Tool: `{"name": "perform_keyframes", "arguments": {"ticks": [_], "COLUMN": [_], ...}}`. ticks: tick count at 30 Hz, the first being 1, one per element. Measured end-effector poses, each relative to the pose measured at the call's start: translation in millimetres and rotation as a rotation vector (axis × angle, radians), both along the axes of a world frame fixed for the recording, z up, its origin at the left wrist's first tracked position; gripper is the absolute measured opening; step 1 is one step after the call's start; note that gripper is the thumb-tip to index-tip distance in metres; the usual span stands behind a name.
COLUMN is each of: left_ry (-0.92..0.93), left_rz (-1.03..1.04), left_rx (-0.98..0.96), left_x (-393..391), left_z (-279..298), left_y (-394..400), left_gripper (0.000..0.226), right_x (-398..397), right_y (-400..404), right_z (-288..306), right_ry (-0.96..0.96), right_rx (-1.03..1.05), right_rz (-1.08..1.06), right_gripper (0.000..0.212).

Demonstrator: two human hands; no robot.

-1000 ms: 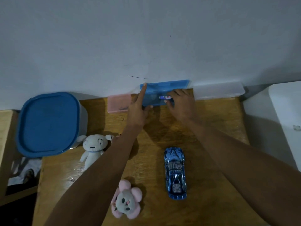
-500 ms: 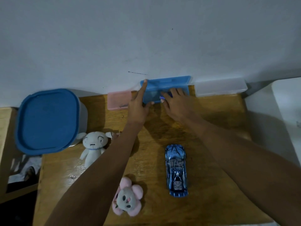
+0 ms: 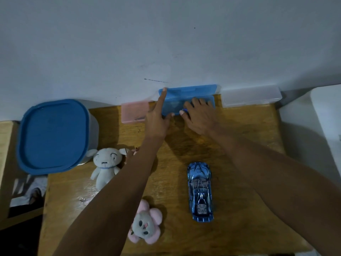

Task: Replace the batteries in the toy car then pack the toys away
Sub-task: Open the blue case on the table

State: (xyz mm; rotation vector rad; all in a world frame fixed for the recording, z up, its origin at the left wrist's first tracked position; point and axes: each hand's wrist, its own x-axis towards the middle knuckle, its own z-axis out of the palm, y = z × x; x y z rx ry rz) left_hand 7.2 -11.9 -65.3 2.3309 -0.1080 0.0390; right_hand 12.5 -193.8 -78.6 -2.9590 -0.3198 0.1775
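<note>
A shiny blue toy car lies lengthwise on the wooden table, nose away from me. At the wall stands an open blue plastic case, lid leaning back. My left hand holds the case's left end, index finger stretched up along its edge and thumb at its front rim. My right hand lies over the case's tray, thumb and fingers pinching a small purple-and-white battery, mostly hidden. A white plush and a pink-and-grey plush lie on the left half.
A large container with a blue lid stands at the table's left edge. A pink case and a clear case flank the blue one along the wall. A white block borders the right side. A tiny ring lies near the white plush.
My right hand has dropped lower over the case tray, so the battery between its fingers shows less. My left hand stays on the case's left end.
</note>
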Motion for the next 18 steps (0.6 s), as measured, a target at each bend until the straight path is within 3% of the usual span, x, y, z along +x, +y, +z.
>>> {"name": "perform_keyframes", "arguments": {"ticks": [6, 11, 18], "left_ry": [0.058, 0.067, 0.094], "left_rz": [0.002, -0.006, -0.015], "left_rx": [-0.029, -0.023, -0.035], "left_x": [1, 3, 3], "left_z": [1, 1, 0], "left_y": [0, 0, 2], "left_gripper": [0.094, 0.096, 0.096], "right_x": [10, 2, -40], "right_y": [-6, -14, -20], "right_z": [7, 17, -2], "right_ry": [-0.039, -0.228, -0.172], "right_rx": [0.119, 0.118, 0.062], "right_rz": [0.075, 0.175, 0.234], "right_gripper": [0.036, 0.036, 0.027]}}
